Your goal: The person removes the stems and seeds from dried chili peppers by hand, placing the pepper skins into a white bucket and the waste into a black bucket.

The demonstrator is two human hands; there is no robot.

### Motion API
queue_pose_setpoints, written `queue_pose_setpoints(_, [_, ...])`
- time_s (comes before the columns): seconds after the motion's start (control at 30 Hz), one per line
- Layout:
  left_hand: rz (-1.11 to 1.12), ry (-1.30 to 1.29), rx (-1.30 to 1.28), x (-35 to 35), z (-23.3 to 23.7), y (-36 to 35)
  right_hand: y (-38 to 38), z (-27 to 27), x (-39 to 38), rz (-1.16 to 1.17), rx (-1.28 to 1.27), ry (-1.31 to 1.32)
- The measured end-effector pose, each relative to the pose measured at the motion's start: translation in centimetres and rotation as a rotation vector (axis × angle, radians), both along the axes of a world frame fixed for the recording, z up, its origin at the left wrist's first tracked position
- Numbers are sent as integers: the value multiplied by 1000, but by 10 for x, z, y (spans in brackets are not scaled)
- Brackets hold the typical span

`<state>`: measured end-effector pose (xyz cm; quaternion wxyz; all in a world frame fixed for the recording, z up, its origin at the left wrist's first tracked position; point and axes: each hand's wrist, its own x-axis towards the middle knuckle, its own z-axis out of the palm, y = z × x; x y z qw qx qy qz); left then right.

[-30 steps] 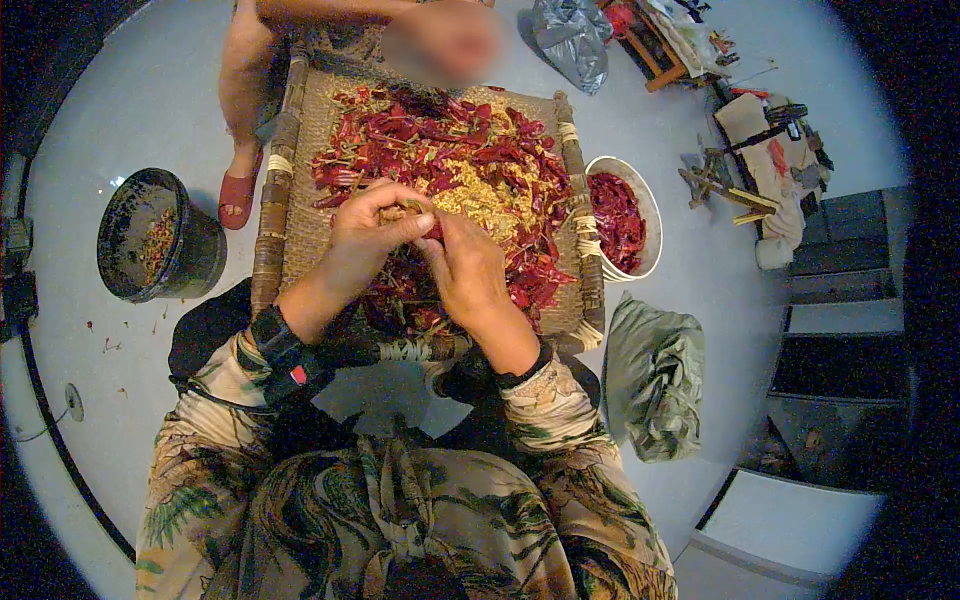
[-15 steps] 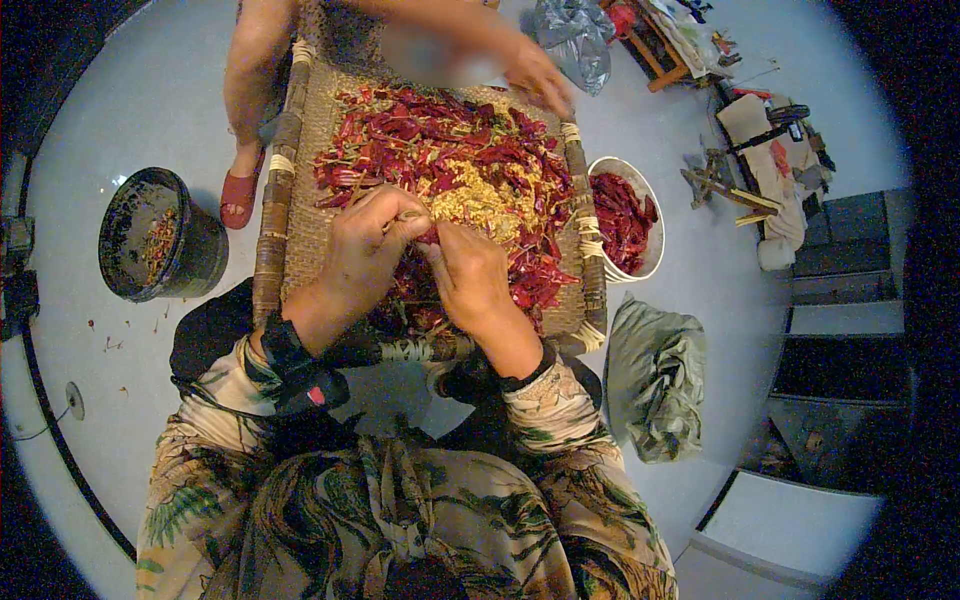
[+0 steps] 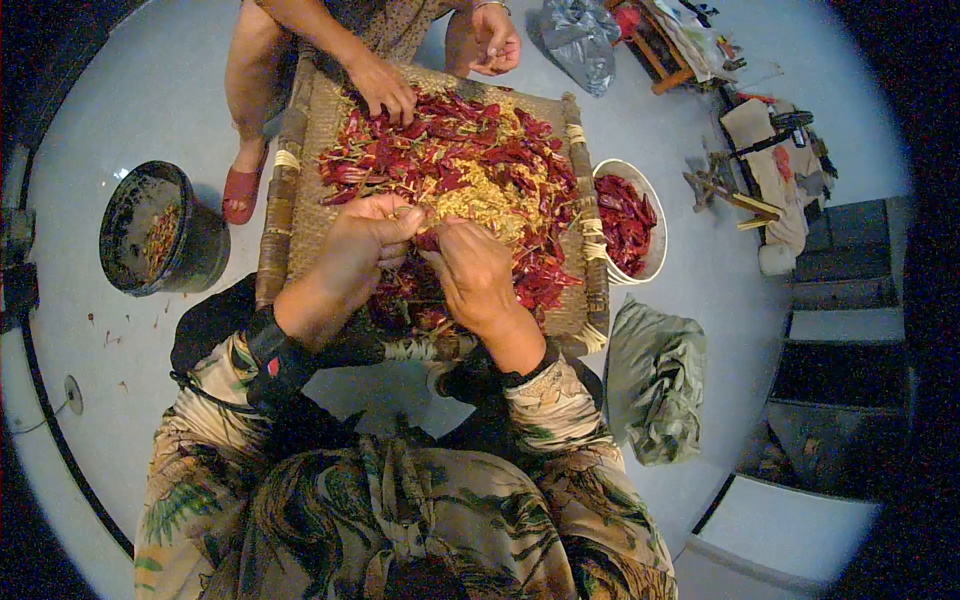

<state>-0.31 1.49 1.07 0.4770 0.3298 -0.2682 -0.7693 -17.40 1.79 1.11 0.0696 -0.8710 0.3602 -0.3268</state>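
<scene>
Over the near half of a woven tray, my left hand and my right hand meet fingertip to fingertip. Both are closed in a pinch on a dried red chili, mostly covered by the fingers. Under and beyond them lies a heap of dried red chilies, some torn open. Loose yellow seeds are spread through the middle of the heap.
Across the tray, a person's hand touches the chilies; their other hand hangs beyond the rim. A black bucket with scraps stands left. At right are a white bucket of chilies and a green sack.
The other person's arm has drawn back from the tray's far right corner; one of their hands now reaches into the chilies at far left. My hands stay together, the fingers shifting slightly.
</scene>
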Motion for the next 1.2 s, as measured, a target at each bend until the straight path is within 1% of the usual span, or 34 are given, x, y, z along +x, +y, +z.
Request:
queue_pose_setpoints(0.07, [-20, 36, 49, 1, 1, 0, -1, -1, 0, 15, -9, -16])
queue_pose_setpoints(0.17, [-115, 68, 37, 6, -5, -3, -1, -4, -1, 36, -9, -25])
queue_pose_setpoints(0.27, [-169, 209, 84, 11, -7, -6, -4, -5, -4, 121, -13, -33])
queue_pose_setpoints(0.3, [-205, 284, 41, 16, -10, -10, -5, -5, -4, 160, -17, -37])
queue_pose_setpoints(0.37, [-278, 432, -47, 26, -16, -21, -3, -6, -2, 137, -25, -59])
queue_pose_setpoints(0.4, [-211, 416, -30, 25, -17, -22, -3, -7, -1, 126, -30, -70])
queue_pose_setpoints(0.5, [-27, 369, 15, 23, -16, -23, -6, -8, -5, 27, 76, -87])
queue_pose_setpoints(0.57, [66, 337, 44, 23, -10, -24, -8, -11, -8, -76, 210, -140])
queue_pose_setpoints(0.7, [163, 226, 79, 21, 4, -22, -25, -27, -16, -339, 467, -288])
queue_pose_setpoints(0.73, [168, 224, 73, 22, 2, -22, -36, -42, -21, -373, 282, -263])
queue_pose_setpoints(0.77, [174, 222, 66, 24, 0, -22, -43, -55, -29, -387, 263, -221])
queue_pose_setpoints(0.83, [183, 170, 45, 27, -4, -22, -53, -60, -34, -412, 225, -140])
queue_pose_setpoints(0.87, [187, 143, 35, 28, -7, -22, -58, -69, -36, -423, 90, -52])
queue_pose_setpoints(0.97, [147, 136, -20, 26, -22, -25, -61, -57, -21, -328, 87, 53])
queue_pose_setpoints(1.0, [146, 120, -32, 25, -22, -24, -60, -52, -15, -371, 157, 162])
queue_pose_setpoints(1.1, [143, 82, -49, 23, -19, -22, -73, -61, -6, -441, 304, 479])
queue_pose_setpoints(1.13, [143, 80, -42, 23, -19, -22, -76, -69, -8, -455, 197, 419])
queue_pose_setpoints(1.2, [149, 63, -35, 24, -18, -23, -81, -75, -16, -401, 151, 359])
